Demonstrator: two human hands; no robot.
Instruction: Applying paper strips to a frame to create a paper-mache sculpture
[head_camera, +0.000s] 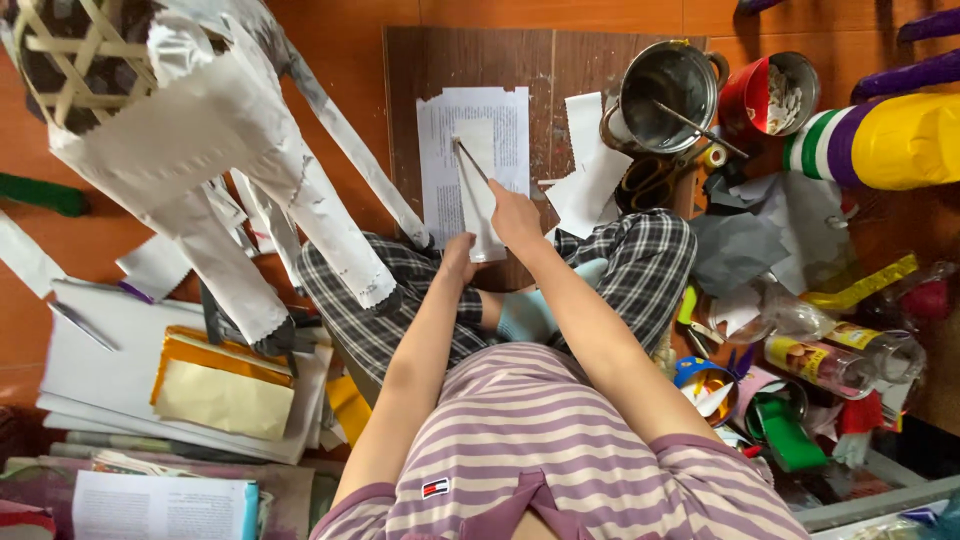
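Observation:
My right hand (515, 215) grips a thin brush (470, 160) whose tip rests on a white paper strip (478, 190). The strip lies on a printed sheet (440, 150) spread over a dark wooden board (420, 70) on the floor. My left hand (459, 255) presses down on the near end of the same strip. I sit cross-legged in checked trousers, both arms stretched forward over my knees.
A large paper-covered bamboo figure (210, 130) stands at the left. A metal pot (665, 95) with a stick in it and a red tin (765, 95) sit beyond the board. Coloured rolls (880, 140), bottles and paper scraps crowd the right; stacked paper (150, 370) lies at left.

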